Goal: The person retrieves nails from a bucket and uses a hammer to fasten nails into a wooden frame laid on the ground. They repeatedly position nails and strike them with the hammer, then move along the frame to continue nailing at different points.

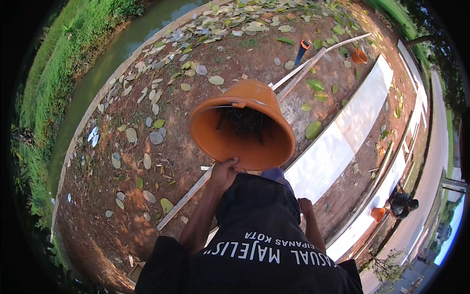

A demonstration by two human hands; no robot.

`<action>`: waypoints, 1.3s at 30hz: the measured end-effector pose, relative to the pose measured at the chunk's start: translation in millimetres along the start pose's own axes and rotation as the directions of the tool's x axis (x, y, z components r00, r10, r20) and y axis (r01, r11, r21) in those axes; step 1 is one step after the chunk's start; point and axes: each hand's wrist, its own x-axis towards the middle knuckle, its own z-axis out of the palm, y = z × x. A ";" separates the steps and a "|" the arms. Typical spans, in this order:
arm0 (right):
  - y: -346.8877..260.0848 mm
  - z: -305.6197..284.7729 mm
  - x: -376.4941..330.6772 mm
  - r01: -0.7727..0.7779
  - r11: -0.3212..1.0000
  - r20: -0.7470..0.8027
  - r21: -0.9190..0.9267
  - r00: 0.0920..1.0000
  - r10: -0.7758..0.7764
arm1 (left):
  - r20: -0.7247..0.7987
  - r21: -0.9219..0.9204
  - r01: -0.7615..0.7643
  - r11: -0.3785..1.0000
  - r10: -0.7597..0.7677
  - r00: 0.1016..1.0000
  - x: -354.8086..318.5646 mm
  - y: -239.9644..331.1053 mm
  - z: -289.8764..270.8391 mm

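Note:
An orange bucket (205,132) is tipped in front of me with its mouth facing me. My left hand (224,175) is closed on its near rim, the thumb over the inside. Down in the bucket sits a clump of dark, thin, spiky pieces (247,120), possibly nails; the shade hides the detail. My right hand (306,206) hangs low beside my body, close to a long white panel (320,171). Its fingers are too small and turned away to read.
A handsaw (301,51) with an orange handle lies beside long wooden strips (306,68). A second orange bucket (359,56) is at the far right. Another person (402,205) crouches near another orange bucket (377,214). Fallen leaves cover the soil; a water channel (98,73) runs along the left.

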 end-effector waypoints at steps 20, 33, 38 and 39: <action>-53.2 38.9 -15.8 0.463 0.453 0.287 -0.762 0.868 -0.405 | -0.123 0.185 0.007 0.983 0.016 0.992 -25.8 3.1 -10.2; -320.1 47.1 -114.3 0.335 0.882 0.497 -0.332 0.857 -0.139 | -0.144 0.279 -0.143 0.950 0.189 0.971 -61.4 26.6 59.9; -433.0 51.3 -195.0 0.705 0.710 0.591 0.010 0.568 -0.573 | -0.135 0.339 -0.135 0.931 0.190 0.972 -70.4 25.8 71.0; -446.8 55.3 -201.1 0.724 0.690 0.507 -0.020 0.602 -0.617 | -0.142 0.354 -0.137 0.925 0.197 0.970 -70.6 23.7 72.8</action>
